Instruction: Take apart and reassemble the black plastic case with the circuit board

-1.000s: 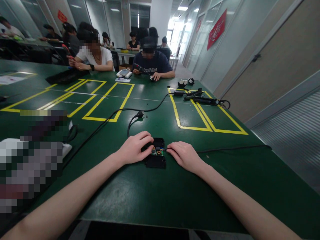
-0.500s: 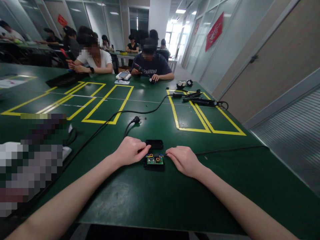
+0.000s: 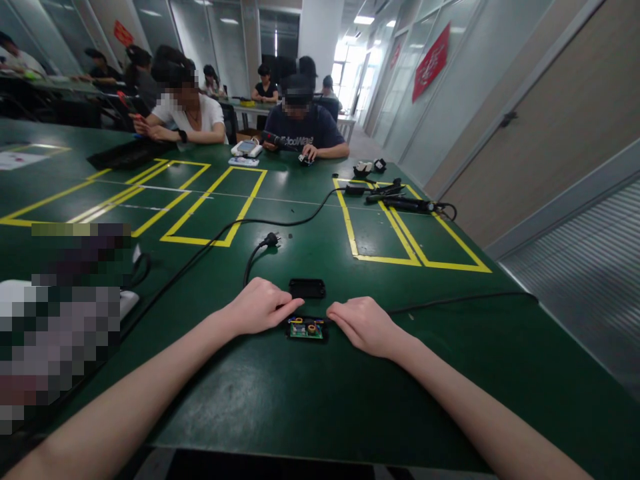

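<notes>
Tugging unevenly could strain the wires [image 3: 296, 321] of the board [image 3: 306, 331], between your hands and near of the cover [image 3: 307, 288], because your curled left hand [image 3: 261, 308] apparently grips the left cord [image 3: 249, 261] and your pinching right hand [image 3: 367, 327] the right cord [image 3: 460, 297].

Circuit board [image 3: 305, 331] sits in casing half [image 3: 324, 335] on green worktop [image 3: 240, 407]. From board: left hand [image 3: 263, 307] curled over plug cord [image 3: 248, 265], 10 o'clock; right hand [image 3: 369, 325] pinching black cable [image 3: 475, 297], 3; second half [image 3: 307, 288], 12; plug [image 3: 271, 240], 11.
</notes>
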Demonstrator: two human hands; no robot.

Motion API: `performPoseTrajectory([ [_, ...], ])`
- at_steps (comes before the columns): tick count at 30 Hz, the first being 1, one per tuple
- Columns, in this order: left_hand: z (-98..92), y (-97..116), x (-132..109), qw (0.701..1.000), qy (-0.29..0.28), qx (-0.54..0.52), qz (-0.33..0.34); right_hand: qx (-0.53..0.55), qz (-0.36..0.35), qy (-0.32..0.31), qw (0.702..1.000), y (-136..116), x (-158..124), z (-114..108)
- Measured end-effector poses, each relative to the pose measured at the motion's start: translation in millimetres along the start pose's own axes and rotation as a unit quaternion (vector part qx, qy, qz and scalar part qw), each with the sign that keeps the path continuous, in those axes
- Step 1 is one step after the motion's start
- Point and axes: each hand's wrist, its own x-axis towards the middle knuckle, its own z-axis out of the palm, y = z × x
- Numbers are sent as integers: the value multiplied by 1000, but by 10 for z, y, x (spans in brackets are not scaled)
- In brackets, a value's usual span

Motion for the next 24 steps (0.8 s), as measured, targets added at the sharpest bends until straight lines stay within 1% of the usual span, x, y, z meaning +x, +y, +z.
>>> performPoseTrajectory([
  [7, 32, -9, 16, 999, -15, 30, -37, 40, 22, 29, 999, 57, 3, -47],
  [11, 28, -17, 20, 998, -26, 24, -43, 49, 12, 42, 998, 72, 5, -49],
  [15, 11, 5, 27, 998, -42, 8, -40, 50, 2, 34, 998, 67, 5, -23],
  [20, -12, 32, 29, 998, -53, -1, -34, 56, -12, 47, 997, 55, 13, -19],
  [22, -14, 36, 29, 998, -58, -1, -33, 66, -6, 61, 996, 44, 16, -20],
  [24, -14, 43, 30, 997, -64, -1, -31, 82, 14, 87, 993, 29, 20, -15],
])
